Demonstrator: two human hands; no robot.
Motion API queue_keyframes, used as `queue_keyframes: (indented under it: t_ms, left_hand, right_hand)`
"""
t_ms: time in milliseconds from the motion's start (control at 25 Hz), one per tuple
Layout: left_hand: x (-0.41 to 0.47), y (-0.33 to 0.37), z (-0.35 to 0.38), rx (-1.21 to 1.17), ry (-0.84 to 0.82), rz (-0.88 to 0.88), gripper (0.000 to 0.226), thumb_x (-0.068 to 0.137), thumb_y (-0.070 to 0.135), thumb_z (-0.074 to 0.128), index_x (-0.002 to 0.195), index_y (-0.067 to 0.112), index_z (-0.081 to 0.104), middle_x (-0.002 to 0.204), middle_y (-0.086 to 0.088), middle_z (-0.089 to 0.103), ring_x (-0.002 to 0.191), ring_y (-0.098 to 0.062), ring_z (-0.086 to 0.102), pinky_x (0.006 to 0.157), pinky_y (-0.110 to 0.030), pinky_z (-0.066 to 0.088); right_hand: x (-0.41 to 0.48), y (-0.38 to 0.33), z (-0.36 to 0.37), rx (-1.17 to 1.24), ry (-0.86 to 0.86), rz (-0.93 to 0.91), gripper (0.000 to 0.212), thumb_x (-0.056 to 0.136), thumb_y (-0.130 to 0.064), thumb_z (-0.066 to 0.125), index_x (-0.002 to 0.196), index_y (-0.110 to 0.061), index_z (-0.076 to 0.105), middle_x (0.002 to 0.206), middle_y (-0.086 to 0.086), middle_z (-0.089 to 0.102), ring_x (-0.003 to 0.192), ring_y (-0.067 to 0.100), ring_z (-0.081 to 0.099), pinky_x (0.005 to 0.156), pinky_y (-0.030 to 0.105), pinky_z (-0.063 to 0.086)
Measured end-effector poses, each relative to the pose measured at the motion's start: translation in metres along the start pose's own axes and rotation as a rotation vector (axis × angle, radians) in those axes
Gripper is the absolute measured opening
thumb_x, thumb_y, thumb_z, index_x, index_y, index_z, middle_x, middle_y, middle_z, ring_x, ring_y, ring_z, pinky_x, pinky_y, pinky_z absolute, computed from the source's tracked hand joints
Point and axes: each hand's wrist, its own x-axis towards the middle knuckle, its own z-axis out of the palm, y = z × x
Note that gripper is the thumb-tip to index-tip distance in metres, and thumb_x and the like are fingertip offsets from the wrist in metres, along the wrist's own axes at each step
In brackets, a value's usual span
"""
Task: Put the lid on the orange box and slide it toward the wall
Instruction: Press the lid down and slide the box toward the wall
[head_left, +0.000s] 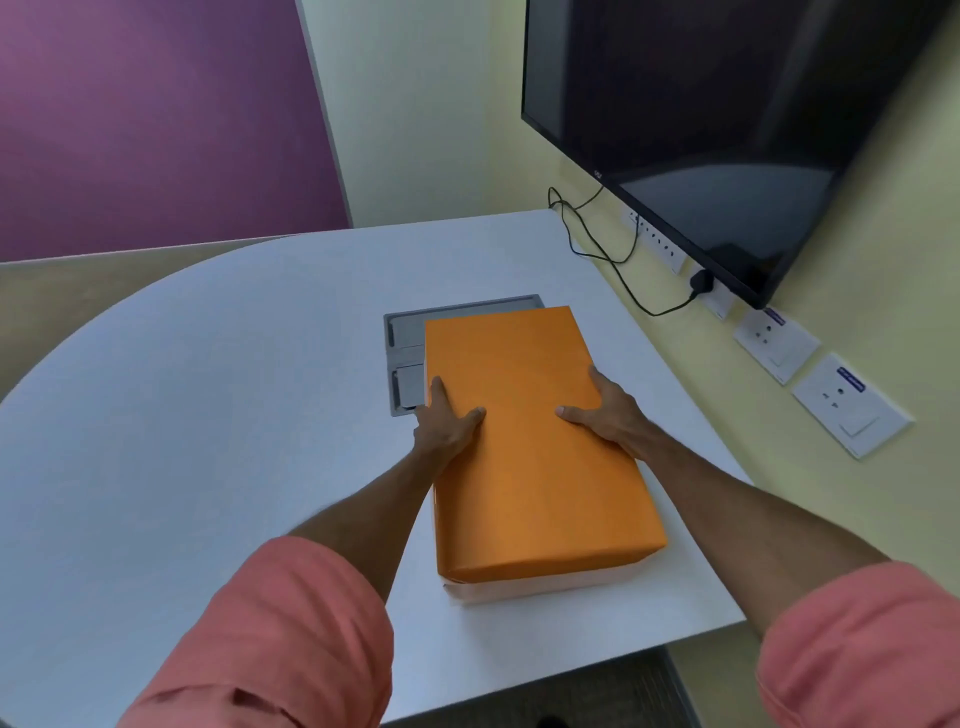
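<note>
The orange lid (524, 441) sits on top of the box, whose pale lower body (540, 584) shows only as a strip under the lid's near edge. The box lies lengthwise on the white table (208, 415), its far end over a grey hatch. My left hand (447, 421) grips the lid's left edge, thumb on top and fingers down the side. Gripping the right edge the same way is my right hand (608, 410). Both arms reach out from rolled-up salmon sleeves.
A grey cable hatch (408, 343) is set in the table, partly under the box. The yellow wall (675, 374) to the right carries sockets (852, 405), a plugged black cable (613, 254) and a dark screen (717, 130). The table's right edge runs along that wall.
</note>
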Motion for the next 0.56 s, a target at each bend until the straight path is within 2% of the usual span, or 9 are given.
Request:
queue_keyframes:
  t_ms: [280, 560]
  left_hand:
    - [-0.01, 0.05, 0.095, 0.009, -0.004, -0.029, 0.092, 0.087, 0.05, 0.06, 0.154, 0.023, 0.004, 0.151, -0.022, 0.028, 0.135, -0.044, 0.038, 0.11, -0.057, 0.035]
    - [-0.022, 0.079, 0.161, 0.02, -0.036, -0.031, 0.089, 0.087, 0.05, 0.059, 0.153, 0.023, 0.006, 0.149, -0.023, 0.03, 0.132, -0.045, 0.04, 0.109, -0.058, 0.036]
  right_hand:
    - [0.012, 0.07, -0.078, -0.011, -0.01, 0.039, 0.102, 0.078, -0.047, 0.072, 0.154, -0.023, 0.009, 0.159, 0.007, 0.023, 0.144, 0.03, 0.028, 0.114, 0.048, 0.033]
    - [0.016, 0.126, -0.128, 0.016, -0.014, 0.082, 0.102, 0.077, -0.045, 0.075, 0.154, -0.023, 0.012, 0.159, 0.007, 0.023, 0.142, 0.03, 0.032, 0.112, 0.046, 0.035]
